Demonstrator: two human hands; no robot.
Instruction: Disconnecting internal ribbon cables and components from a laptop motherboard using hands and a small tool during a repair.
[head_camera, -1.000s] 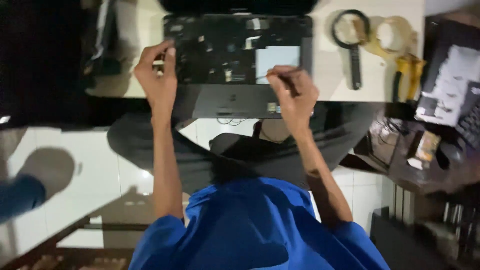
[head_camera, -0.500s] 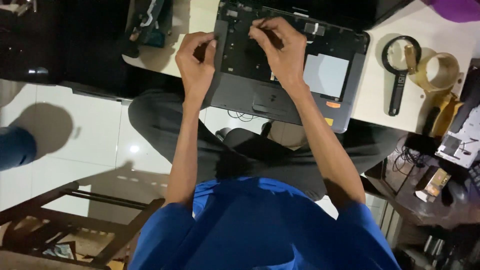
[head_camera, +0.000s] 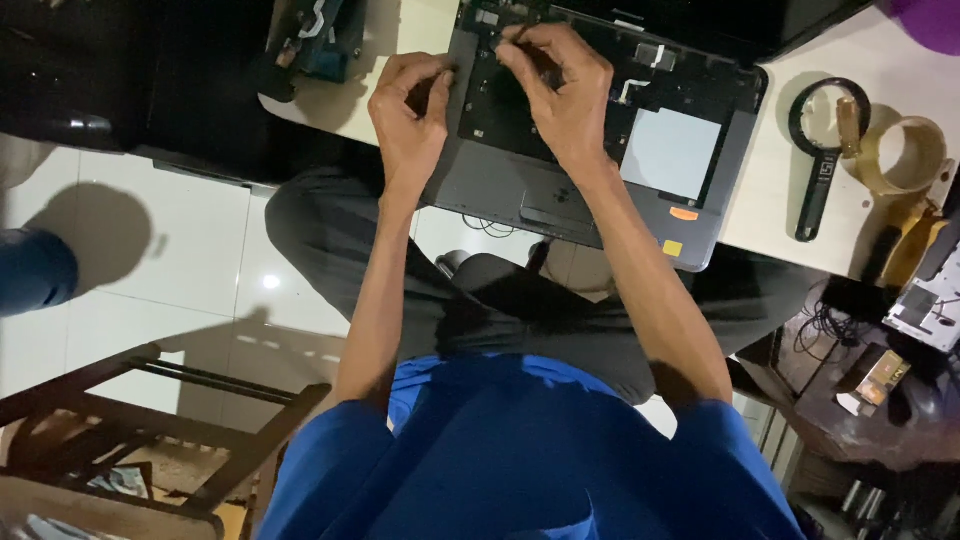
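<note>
An opened grey laptop (head_camera: 690, 230) with its keyboard removed lies on the pale table (head_camera: 770, 215). Circuit parts and a light square patch (head_camera: 672, 152) show in its bay. My left hand (head_camera: 408, 110) curls around the laptop's left edge, thumb and fingers closed on it. Just to the right, my right hand (head_camera: 560, 90) reaches into the upper left of the bay. Its fingertips are pinched together on something small that they hide. My blue shirt and dark trousers fill the lower view.
A black magnifying glass (head_camera: 822, 165), a tan tape roll (head_camera: 905, 155) and a yellow tool (head_camera: 915, 240) lie right of the laptop. A dark device (head_camera: 320, 35) sits at the table's left end. A wooden chair frame (head_camera: 150, 420) stands lower left, a cluttered low table (head_camera: 880, 400) lower right.
My right hand has moved from the middle of the laptop to its upper left corner, close to my left hand. The view has shifted, so the laptop now sits more to the right.
</note>
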